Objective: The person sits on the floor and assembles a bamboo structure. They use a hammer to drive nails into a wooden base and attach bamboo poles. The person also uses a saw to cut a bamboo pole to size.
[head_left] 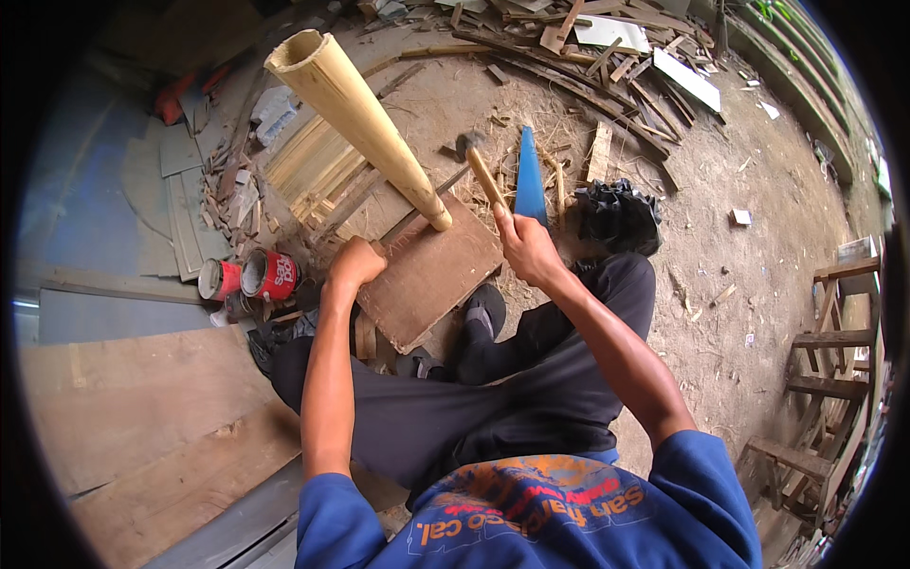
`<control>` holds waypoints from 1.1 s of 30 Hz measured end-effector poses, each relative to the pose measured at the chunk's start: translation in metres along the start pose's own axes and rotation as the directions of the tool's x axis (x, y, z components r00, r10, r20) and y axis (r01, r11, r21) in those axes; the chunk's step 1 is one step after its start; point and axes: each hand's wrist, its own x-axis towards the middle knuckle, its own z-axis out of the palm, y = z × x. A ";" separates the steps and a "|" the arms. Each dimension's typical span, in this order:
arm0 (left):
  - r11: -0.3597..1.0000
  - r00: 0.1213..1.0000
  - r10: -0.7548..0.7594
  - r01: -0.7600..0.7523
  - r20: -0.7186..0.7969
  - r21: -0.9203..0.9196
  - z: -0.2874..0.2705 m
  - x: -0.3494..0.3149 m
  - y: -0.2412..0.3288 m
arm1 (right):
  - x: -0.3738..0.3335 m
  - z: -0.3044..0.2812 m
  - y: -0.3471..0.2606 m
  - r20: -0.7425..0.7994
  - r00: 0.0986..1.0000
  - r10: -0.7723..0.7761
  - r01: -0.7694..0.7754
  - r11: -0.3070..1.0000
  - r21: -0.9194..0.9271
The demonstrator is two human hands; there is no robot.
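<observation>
My left hand [355, 263] is closed at the left edge of a brown wooden board [433, 275]. From this fist a long thin dark blade [457, 179] runs up and to the right, partly hidden by a thick bamboo pole [370, 128]. The pole leans, its hollow wide end toward the upper left and its narrow end at the board's far edge. In my right hand [531, 248] is a hammer [487, 178], gripped by its wooden handle, dark head pointing away. A blue tapered saw blade [529, 180] lies just beyond that hand.
Split bamboo strips [318, 166] lie at the left, near two red cans [270, 275]. A black plastic bag [619, 218] sits right of my knee. Scrap wood [626, 66] is heaped at the back; a wooden ladder-like frame [829, 379] stands far right.
</observation>
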 end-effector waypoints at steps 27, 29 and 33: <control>0.999 0.998 0.038 -0.037 0.043 -0.006 -0.004 0.015 -0.016 | 0.003 0.006 0.001 0.043 0.999 0.024 -0.025 1.000 0.018; 0.999 0.998 0.040 -0.040 0.043 -0.003 0.002 0.015 -0.011 | 0.001 -0.008 -0.010 -0.027 1.000 0.014 -0.011 0.994 0.106; 0.996 0.998 -0.018 0.023 0.053 -0.091 0.000 0.007 -0.016 | 0.004 -0.016 -0.049 -0.213 0.947 -0.240 0.290 0.924 0.248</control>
